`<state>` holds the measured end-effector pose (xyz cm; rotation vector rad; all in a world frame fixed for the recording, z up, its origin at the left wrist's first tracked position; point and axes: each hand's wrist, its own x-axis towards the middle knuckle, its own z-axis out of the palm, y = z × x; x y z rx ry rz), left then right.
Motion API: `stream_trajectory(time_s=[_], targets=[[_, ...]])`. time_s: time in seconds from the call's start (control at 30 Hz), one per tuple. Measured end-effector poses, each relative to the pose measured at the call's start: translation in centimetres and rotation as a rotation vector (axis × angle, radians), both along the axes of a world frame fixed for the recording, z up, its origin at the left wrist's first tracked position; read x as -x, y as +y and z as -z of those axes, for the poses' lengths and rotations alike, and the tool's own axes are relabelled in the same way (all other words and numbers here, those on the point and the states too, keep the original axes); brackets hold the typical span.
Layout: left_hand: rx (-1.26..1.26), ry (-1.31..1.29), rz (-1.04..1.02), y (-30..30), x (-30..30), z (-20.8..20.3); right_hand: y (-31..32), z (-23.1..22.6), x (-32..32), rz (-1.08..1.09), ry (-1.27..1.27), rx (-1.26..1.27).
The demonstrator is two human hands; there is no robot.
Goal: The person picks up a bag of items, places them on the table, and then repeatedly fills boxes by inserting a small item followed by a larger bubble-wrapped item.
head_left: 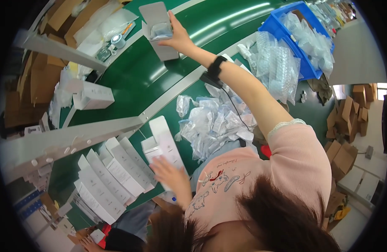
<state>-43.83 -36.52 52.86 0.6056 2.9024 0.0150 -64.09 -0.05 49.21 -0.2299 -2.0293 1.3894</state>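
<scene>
- My right hand (179,38) reaches far out over the green belt (130,80), fingers gripping an open white carton (159,29) standing on it; a clear bag shows inside.
- My left hand (170,176) lies spread on a flat white box (166,145), near the row of stacked boxes (109,176).
- My hair hides the lower bench.
- Plastic bags (214,124) pile beside my arm.

The right hand (179,38) reaches far out over the long green belt (130,80) and holds an open grey cardboard box (159,29) with a clear plastic bag inside. The left hand (170,176) rests on a tall white box (166,145) beside a row of flat white boxes (109,176). A pile of small clear bags (214,122) lies near a blue plastic bin (294,38).
</scene>
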Motion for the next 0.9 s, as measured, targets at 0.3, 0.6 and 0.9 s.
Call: stream_trajectory(time_s=[0.3,0.6,0.9], targets=[[-0.457,-0.336,-0.294,-2.1,5.7,6.2,6.4,-3.2,-14.7,0.562,-0.481,-0.809],[-1.236,-0.773,-0.275,-1.8,6.9,8.7,11.2,-0.2,-29.0,1.091,-1.213,-0.598],[-1.033,-0.187,0.198,1.9,10.4,1.1,10.1,-2.1,-31.3,0.709,-0.452,-0.838]])
